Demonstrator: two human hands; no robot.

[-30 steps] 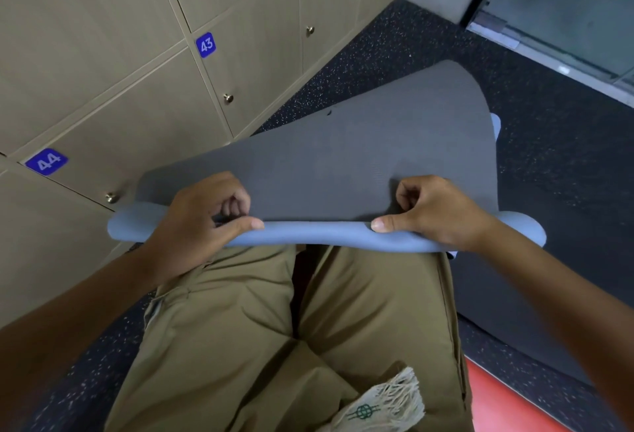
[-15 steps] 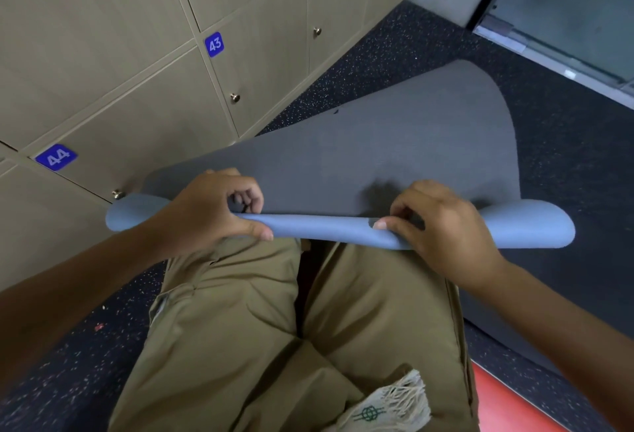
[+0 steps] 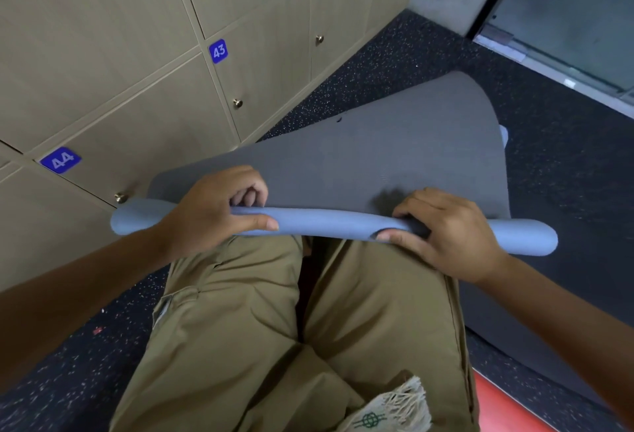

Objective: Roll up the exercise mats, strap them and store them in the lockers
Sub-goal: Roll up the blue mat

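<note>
A grey exercise mat (image 3: 394, 154) with a light blue underside lies on the dark floor in front of my knees. Its near end is curled into a thin blue roll (image 3: 329, 224) that runs left to right. My left hand (image 3: 212, 212) grips the roll left of centre, fingers curled over the top and thumb along the front. Right of centre, my right hand (image 3: 446, 232) grips it too, with the fingers over the roll and the thumb under its front edge. Both ends of the roll stick out past my hands.
Closed wooden lockers (image 3: 144, 116) numbered 42, 43 and 44 line the left side, with small round knobs. A glass door (image 3: 576, 16) stands at the far right. Another dark mat (image 3: 549, 322) and a red mat (image 3: 507, 407) lie on the right. My khaki trousers fill the foreground.
The near end has been rolled a little tighter and further forward. My right hand shifted from pinching the edge to wrapping its fingers over the roll. The roll's right end now shows fully.
</note>
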